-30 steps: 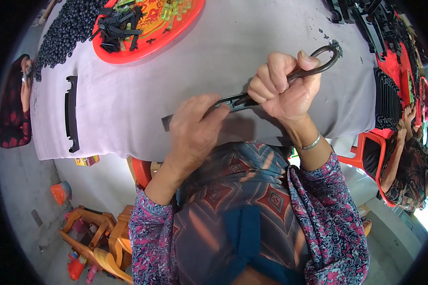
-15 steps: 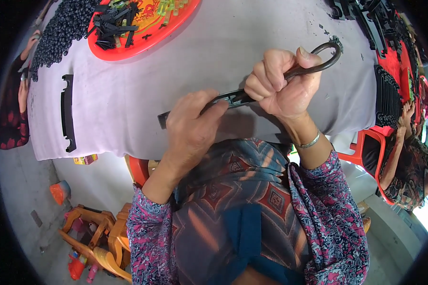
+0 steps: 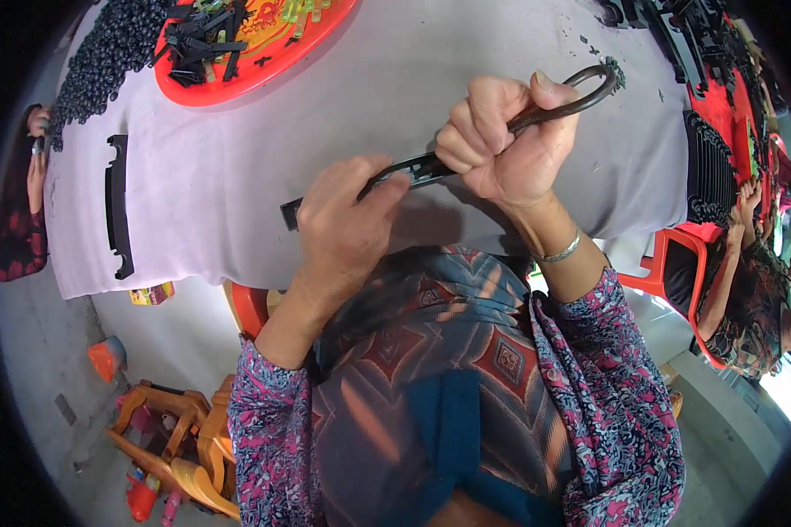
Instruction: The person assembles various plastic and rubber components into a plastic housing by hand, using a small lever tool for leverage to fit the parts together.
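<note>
My left hand (image 3: 347,215) is closed around a long black plastic strip (image 3: 422,169), whose channelled face shows between my hands. The strip's far-left end sticks out past my fingers and rests close above the cloth. My right hand (image 3: 514,149) is wrapped round a dark metal tool (image 3: 580,104) with a big looped handle at its upper right end. The tool's working end meets the strip beside my right fist; its tip is hidden. A separate black strip with notched ends (image 3: 118,206) lies on the cloth to the left.
A red tray (image 3: 211,98) with black pieces and yellow-green tubes stands at the far left, near a heap of black beads (image 3: 105,66). Black parts are stacked at the right (image 3: 708,167) by a red chair (image 3: 664,263). Other people's hands (image 3: 37,176) show at both sides.
Both hands, with the strip and tool, have shifted slightly left and up in the picture, and the whole scene has shifted a little too. Both grips look the same.
</note>
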`<act>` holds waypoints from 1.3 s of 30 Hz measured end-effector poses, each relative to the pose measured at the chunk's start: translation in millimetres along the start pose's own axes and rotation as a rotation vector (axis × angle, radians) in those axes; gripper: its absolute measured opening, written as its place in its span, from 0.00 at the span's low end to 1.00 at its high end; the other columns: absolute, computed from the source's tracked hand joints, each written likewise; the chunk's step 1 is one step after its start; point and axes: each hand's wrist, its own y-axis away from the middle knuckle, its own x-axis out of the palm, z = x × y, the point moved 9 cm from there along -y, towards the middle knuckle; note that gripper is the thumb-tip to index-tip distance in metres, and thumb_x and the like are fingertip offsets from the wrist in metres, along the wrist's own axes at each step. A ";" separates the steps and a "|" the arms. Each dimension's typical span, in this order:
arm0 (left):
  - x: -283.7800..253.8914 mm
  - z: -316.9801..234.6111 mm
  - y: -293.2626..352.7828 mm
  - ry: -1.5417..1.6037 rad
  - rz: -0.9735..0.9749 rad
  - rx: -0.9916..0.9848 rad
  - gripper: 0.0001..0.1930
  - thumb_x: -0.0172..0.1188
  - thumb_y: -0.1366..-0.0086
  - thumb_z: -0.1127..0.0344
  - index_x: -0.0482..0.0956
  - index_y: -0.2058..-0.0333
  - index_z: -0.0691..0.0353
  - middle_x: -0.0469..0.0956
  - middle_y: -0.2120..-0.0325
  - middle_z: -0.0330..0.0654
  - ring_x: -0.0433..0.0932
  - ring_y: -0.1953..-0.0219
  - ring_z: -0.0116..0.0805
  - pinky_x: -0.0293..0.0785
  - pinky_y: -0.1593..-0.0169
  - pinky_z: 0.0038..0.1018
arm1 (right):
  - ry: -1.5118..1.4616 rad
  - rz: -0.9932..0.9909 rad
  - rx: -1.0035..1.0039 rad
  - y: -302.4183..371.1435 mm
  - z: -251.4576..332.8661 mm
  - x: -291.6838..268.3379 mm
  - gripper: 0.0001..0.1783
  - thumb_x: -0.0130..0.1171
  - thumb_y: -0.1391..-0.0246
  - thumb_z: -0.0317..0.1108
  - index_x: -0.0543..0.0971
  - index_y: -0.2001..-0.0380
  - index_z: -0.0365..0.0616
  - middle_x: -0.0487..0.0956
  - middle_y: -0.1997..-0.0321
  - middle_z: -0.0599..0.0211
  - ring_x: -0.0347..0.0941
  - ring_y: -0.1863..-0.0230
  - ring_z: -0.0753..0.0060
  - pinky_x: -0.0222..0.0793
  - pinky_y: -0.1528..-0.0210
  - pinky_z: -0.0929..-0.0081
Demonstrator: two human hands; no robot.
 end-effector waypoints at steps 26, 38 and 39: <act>-16.3 7.6 -4.8 -0.210 0.249 -0.164 0.21 0.72 0.55 0.70 0.79 0.60 0.65 0.74 0.70 0.45 0.74 0.64 0.46 0.68 0.56 0.38 | 0.041 0.118 0.057 14.3 57.5 -2.3 0.44 0.27 0.42 0.78 0.63 0.82 0.44 0.50 0.87 0.82 0.41 0.85 0.85 0.37 0.84 0.81; -24.8 9.1 -1.7 -0.200 0.063 -0.162 0.17 0.70 0.59 0.73 0.79 0.66 0.61 0.71 0.72 0.41 0.73 0.67 0.43 0.69 0.62 0.37 | 0.989 -0.333 0.266 44.1 11.9 1.2 0.15 0.57 0.39 0.36 0.79 0.63 0.31 0.72 0.80 0.80 0.63 0.80 0.90 0.56 0.80 0.86; -25.4 9.7 -1.0 -0.178 0.053 -0.162 0.17 0.70 0.59 0.73 0.79 0.66 0.62 0.71 0.72 0.42 0.73 0.67 0.44 0.69 0.63 0.37 | 1.066 -0.290 0.320 44.1 3.4 -2.2 0.15 0.57 0.40 0.36 0.79 0.62 0.32 0.74 0.79 0.77 0.67 0.78 0.86 0.61 0.77 0.82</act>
